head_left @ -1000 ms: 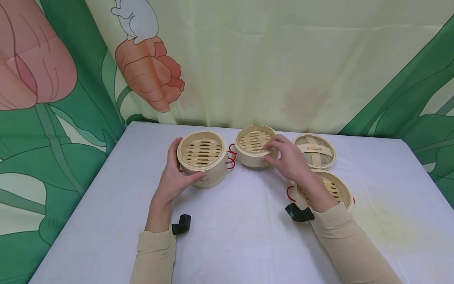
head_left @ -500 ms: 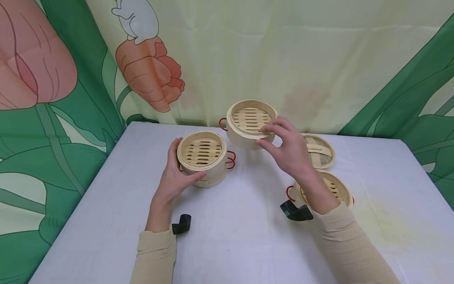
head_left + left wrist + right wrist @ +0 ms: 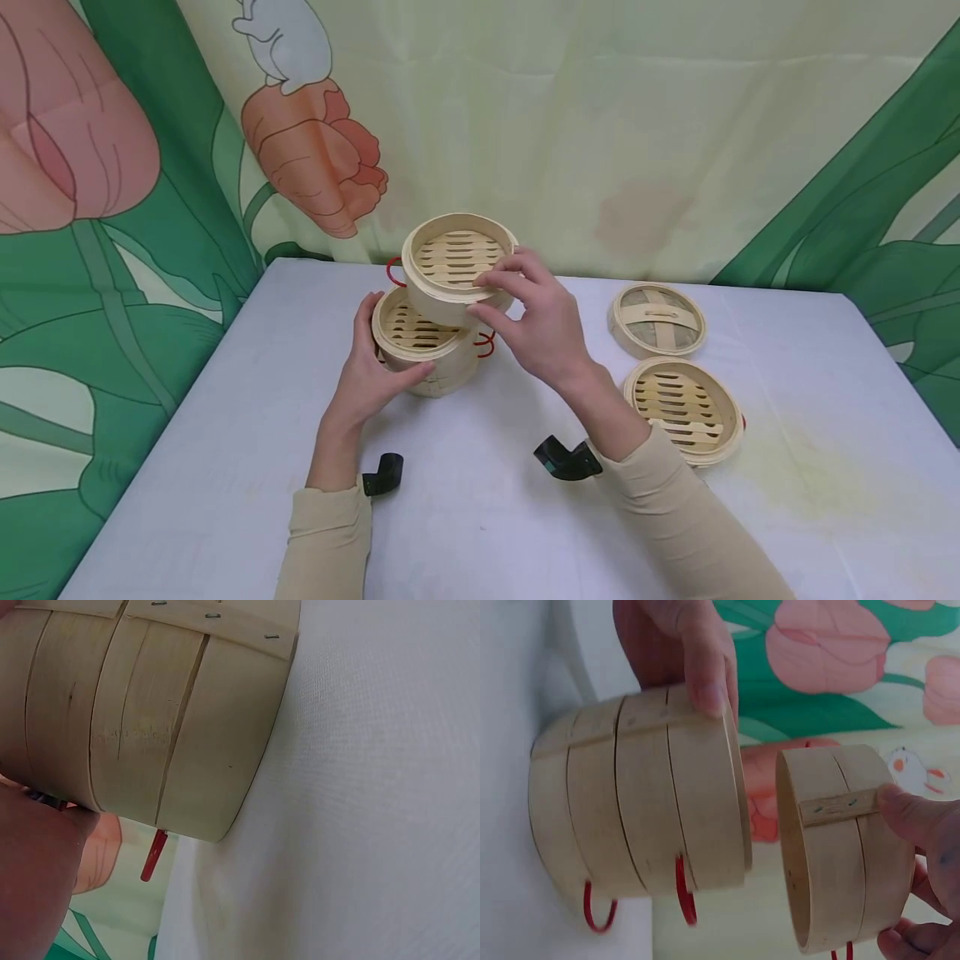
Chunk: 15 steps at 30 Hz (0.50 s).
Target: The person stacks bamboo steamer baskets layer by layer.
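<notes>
A woven lid (image 3: 657, 317) and a spare steamer tray (image 3: 684, 408) lie on the white table (image 3: 810, 467).

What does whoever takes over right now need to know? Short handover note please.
Left hand grips the two-tier stack on the table.
Right hand holds a lifted steamer tier above the stack, not yet seated; the right wrist view shows a gap.
Done: two tiers stacked, third picked up.
Left, probably: lower it on, then the loose tier and the lid, both at right.

Left wrist view — steamer stack (image 3: 150, 712) cropped, hand mostly hidden.
</notes>
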Tool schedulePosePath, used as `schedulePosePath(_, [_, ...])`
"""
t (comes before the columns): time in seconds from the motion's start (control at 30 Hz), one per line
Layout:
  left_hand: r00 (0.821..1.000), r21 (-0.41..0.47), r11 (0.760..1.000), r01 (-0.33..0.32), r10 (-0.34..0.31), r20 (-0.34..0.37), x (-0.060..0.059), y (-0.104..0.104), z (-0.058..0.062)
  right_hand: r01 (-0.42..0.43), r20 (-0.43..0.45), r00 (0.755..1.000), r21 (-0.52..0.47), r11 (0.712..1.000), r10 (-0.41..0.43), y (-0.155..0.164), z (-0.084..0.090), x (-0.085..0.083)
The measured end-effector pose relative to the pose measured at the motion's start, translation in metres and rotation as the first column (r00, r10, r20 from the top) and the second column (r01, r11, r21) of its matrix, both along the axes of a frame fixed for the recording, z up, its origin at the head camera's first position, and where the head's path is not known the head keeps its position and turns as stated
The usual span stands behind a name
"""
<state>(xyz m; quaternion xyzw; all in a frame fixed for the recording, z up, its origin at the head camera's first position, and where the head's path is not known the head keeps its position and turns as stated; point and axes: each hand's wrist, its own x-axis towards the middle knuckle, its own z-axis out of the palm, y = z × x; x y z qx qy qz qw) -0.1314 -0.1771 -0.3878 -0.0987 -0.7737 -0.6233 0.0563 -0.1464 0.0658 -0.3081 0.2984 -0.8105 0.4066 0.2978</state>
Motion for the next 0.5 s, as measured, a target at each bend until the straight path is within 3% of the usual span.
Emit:
schedulePosePath(0.23, [0.998,0.028,0.999,0.029,-0.027,-0.052,-0.002,-0.001,-0.001,-0.03,0.0,1.0,0.012,0.999,0.03,-0.024,-0.004,0.005])
schedulePosePath(0.5, [1.0,0.007,1.0,0.0,0.0,0.016,0.002,0.0,-0.001,-0.047,0.007,0.999,0.042,0.998,0.046,-0.04,-0.009,0.014])
